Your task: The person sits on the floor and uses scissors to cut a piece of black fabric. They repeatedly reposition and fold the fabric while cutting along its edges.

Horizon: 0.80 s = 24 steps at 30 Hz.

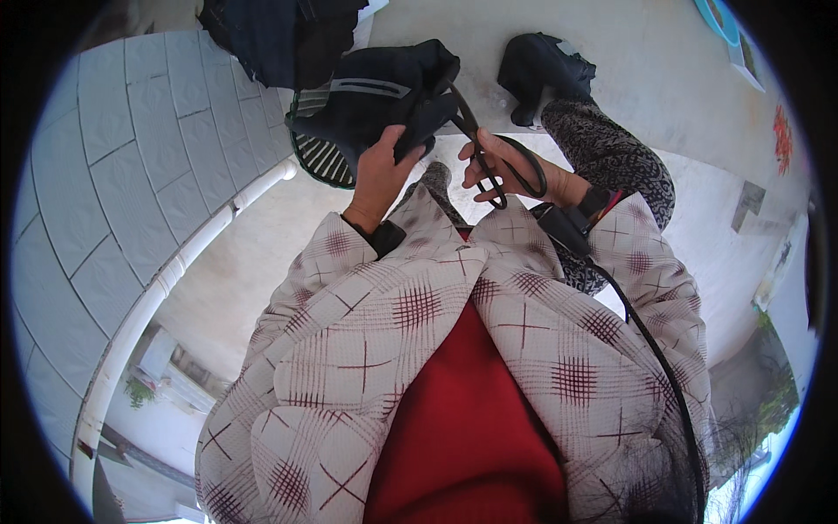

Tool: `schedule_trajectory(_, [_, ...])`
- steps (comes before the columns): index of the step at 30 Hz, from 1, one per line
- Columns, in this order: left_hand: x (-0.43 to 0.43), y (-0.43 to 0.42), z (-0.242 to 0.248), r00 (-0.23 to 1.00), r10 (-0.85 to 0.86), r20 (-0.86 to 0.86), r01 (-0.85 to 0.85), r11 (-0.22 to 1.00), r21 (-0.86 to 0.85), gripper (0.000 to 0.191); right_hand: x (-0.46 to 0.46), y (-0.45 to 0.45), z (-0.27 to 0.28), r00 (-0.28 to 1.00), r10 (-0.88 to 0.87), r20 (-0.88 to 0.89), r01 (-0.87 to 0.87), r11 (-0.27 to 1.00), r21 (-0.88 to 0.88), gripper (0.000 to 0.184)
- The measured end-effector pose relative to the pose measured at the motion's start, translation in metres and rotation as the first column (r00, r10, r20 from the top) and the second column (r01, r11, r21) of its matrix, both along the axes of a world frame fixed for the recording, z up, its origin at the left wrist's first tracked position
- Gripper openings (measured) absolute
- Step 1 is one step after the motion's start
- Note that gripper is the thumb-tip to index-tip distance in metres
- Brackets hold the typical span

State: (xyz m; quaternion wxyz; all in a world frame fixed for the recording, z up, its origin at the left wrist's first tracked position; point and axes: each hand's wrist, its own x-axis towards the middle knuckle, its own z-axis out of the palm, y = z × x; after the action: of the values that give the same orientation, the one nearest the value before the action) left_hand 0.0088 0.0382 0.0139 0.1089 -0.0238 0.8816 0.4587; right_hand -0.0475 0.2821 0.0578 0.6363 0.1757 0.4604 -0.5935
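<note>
My left hand point(382, 171) grips the edge of a dark navy garment point(366, 108) that has a grey-trimmed pocket opening. Part of this garment lies over a green slatted basket point(325, 160). In my right hand point(514, 164) is a pair of scissors point(467, 111) with large black loop handles. The thumb and fingers are at the loops, and the fingers are loosely spread. The blades point away from me toward the garment, beside a folded part of it. Whether they touch the cloth I cannot tell.
More dark clothing point(281, 39) is heaped at the top left, beyond the basket. Another dark cloth point(546, 72) lies on the concrete floor near my patterned trouser leg point(615, 150). A tiled wall point(131, 144) with a white pipe point(183, 262) runs along the left. A blue basin point(717, 19) stands top right.
</note>
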Motion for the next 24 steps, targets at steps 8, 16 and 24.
schedule_trajectory(8, [-0.014, -0.012, -0.015, 0.755, 0.306, 0.580, -0.553, 0.772, 0.314, 0.025, 0.011, -0.005, 0.004, 0.988, 0.157, 0.001, -0.157, 0.987, 0.028, 0.091])
schedule_trajectory(16, [-0.002, -0.001, -0.001, 0.976, -0.205, -0.067, 0.191, 0.966, -0.174, 0.023, 0.014, -0.007, 0.016, 0.991, 0.134, -0.011, -0.134, 0.991, -0.003, 0.072])
schedule_trajectory(24, [0.009, 0.027, -0.005, 0.864, -0.450, -0.227, 0.422, 0.892, -0.165, 0.031, 0.007, -0.005, 0.023, 0.982, 0.171, -0.084, -0.144, 0.953, 0.265, 0.061])
